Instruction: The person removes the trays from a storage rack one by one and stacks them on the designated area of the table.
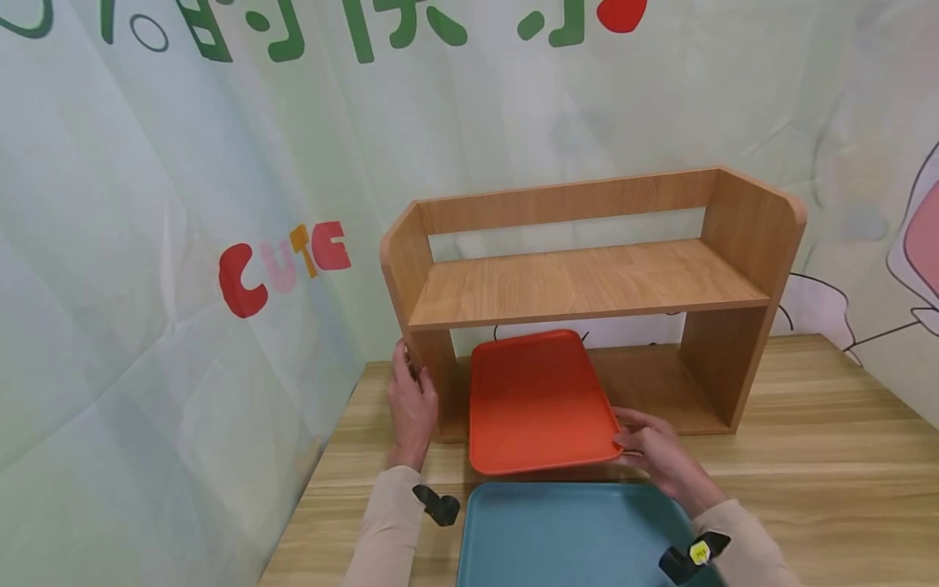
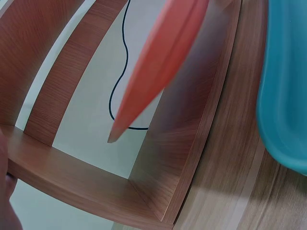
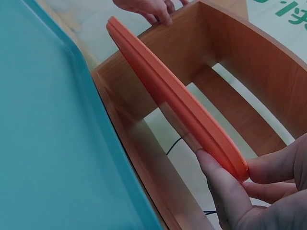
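My right hand (image 1: 660, 456) pinches the front right corner of an orange-red tray (image 1: 539, 403), thumb on one side and fingers on the other. The tray is tilted, its far part inside the lower compartment of a two-tier wooden shelf (image 1: 587, 281). In the right wrist view the tray (image 3: 177, 100) shows edge-on. My left hand (image 1: 412, 403) holds the front edge of the shelf's left side panel, with some fingers hidden along its outer face. In the left wrist view only a little of that hand (image 2: 5, 201) appears.
A blue tray (image 1: 565, 530) lies on the wood-grain table (image 1: 836, 465) in front of the shelf. Behind stands a printed fabric backdrop (image 1: 513, 122), which also hangs along the left side. Black wrist cameras sit on both sleeves.
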Motion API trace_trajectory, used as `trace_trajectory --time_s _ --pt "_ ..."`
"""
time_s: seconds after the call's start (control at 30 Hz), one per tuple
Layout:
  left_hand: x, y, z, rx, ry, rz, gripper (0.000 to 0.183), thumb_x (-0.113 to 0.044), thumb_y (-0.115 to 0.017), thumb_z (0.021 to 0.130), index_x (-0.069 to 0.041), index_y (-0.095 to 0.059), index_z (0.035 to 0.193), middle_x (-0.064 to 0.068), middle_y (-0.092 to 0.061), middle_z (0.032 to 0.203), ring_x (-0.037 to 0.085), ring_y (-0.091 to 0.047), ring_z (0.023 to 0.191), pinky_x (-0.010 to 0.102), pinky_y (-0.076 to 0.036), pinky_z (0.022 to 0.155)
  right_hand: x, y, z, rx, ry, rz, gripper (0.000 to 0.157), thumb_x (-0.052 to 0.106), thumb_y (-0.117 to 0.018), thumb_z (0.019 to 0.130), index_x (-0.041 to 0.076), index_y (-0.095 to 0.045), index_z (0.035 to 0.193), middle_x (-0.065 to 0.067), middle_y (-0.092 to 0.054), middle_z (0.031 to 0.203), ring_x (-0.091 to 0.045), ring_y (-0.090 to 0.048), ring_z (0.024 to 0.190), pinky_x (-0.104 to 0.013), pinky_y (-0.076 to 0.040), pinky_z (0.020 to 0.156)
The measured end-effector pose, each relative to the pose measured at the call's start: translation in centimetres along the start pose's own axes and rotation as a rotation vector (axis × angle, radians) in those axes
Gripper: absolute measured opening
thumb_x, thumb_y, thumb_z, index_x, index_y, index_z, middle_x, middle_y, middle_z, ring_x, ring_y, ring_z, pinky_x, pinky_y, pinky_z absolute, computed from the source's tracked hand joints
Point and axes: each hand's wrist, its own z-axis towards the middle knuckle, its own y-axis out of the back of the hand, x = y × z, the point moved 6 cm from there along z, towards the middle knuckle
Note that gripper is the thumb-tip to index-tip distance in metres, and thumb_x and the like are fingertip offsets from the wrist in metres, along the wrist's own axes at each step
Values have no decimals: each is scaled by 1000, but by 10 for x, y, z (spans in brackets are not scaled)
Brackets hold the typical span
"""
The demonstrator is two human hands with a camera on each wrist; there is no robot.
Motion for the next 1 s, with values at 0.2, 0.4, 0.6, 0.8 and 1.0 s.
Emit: trace_trajectory --time_s 0.2,0.4,0.6,0.8,1.0 --pt "-1 1 -1 9 8 12 53 3 -52 92 -10 -35 141 20 -50 135 36 -55 120 52 -47 96 3 7 -5 6 7 -2 54 6 -46 95 1 -32 146 -19 -54 123 -22 -65 92 -45 -53 90" --pt "-2 1 -1 15 5 4 53 2 -52 93 -11 -34 141 20 -50 136 36 -55 120 52 -46 96 1 14 -6 6 -12 -15 54 7 -46 96 1 -31 147 -19 -51 126 -21 -64 92 -40 -54 87" --pt "-1 1 -1 11 7 11 53 2 -52 93 -10 -34 141 21 -50 135 37 -55 119 52 -47 95 2 21 -6 14 -6 -13 53 5 -43 96 -1 -30 147 -14 -54 117 -19 -63 90 -34 -56 81" --pt "0 1 -1 7 -4 7 53 3 -52 92 -10 -35 141 21 -51 134 37 -56 118 52 -48 94 2 27 -9 3 -1 -9 52 7 -44 97 0 -31 147 -10 -55 115 -19 -63 90 -33 -56 80" --pt "0 1 -1 2 -12 -4 53 3 -52 92 -10 -35 141 22 -52 132 37 -57 117 52 -48 94 1 32 -12 -7 5 -6 51 10 -44 98 0 -31 147 -10 -55 122 -19 -64 92 -36 -56 82"
